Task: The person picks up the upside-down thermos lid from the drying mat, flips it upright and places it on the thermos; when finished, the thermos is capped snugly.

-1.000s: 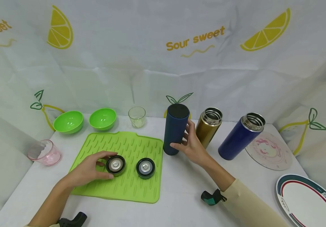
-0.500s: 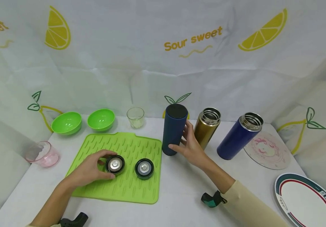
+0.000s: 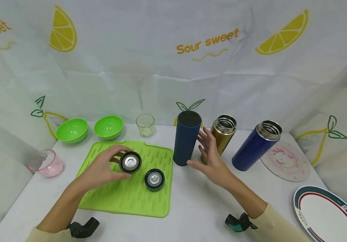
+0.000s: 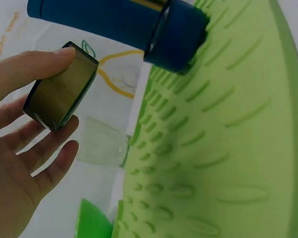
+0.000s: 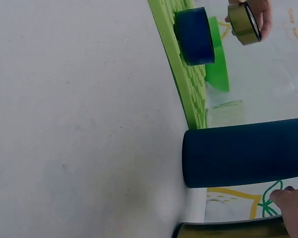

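My left hand (image 3: 102, 169) pinches a gold bottle lid (image 3: 130, 162) between thumb and fingers, its metal underside facing up. In the left wrist view the lid (image 4: 62, 89) is held clear of the green drying mat (image 3: 125, 203). A second, blue lid (image 3: 154, 180) lies upside down on that mat. My right hand (image 3: 214, 166) stands with spread fingers between the capped dark blue bottle (image 3: 186, 141) and the uncapped gold bottle (image 3: 223, 138). Whether its fingertips touch either bottle I cannot tell. Only part of this hand shows in the right wrist view.
An uncapped blue bottle (image 3: 252, 151) stands at the right, before a pink round mat (image 3: 288, 161). A rimmed plate (image 3: 327, 215) lies front right. Two green bowls (image 3: 72, 130), a clear glass (image 3: 145, 125) and a pink glass (image 3: 47, 163) stand at the back and left.
My left hand has raised the gold lid off the mat and moved slightly right. My right hand has come off the dark blue bottle and shifted right toward the gold one.
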The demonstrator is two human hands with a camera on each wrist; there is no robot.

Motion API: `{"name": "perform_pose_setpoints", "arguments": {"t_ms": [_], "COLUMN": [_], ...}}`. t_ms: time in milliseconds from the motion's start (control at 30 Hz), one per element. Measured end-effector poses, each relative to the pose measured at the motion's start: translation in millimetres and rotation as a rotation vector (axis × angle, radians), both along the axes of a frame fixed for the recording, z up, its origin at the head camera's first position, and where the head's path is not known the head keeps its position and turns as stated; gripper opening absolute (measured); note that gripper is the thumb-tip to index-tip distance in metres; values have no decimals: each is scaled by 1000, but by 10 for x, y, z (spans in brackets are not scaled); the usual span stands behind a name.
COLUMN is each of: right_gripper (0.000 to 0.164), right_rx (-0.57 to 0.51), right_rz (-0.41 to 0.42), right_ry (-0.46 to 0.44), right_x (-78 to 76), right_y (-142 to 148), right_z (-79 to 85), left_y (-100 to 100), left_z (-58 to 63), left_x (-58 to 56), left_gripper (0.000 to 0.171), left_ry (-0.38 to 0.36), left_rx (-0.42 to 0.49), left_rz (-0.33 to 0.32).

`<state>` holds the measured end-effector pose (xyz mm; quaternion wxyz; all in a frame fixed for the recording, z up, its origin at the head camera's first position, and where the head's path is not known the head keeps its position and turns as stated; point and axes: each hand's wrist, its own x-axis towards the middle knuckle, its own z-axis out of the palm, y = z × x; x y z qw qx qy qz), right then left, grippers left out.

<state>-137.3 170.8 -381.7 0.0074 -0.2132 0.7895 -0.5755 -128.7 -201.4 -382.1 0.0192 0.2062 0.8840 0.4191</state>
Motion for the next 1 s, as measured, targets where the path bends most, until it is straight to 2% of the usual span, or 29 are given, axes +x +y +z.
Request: {"name": "perform_pose_setpoints", "arguments": {"t_ms": [233,400,533,600,767,867,1000], "right_gripper": [111,98,84,76,59,56,53], "right_rx": [10,-6,-79,-112,-87,-65,-100], "right_rz": [-16,-28,5,27,68,99,151], "right_ry": [94,205,313,337,277,219,157], "right_x": [162,233,239,239,240,237,231], "right_y": [100,108,85,69,36,25,23], "right_z": [163,258,299,319,328,311,278], "left_y": [287,561,764,855,1042,1131,1222], "left_z": [288,473,556,579,590,572,531], "left_x": [-57,-38,-21,-24,-25,-27,-33], "left_gripper": [73,74,73,73,73,72,71], "left_ry": [96,134,185,218,264,279,278], "left_rx": [58,84,119,142,144,132,146], "left_rz": [-60,-144,-214,-236,-215,-190,-188]}}
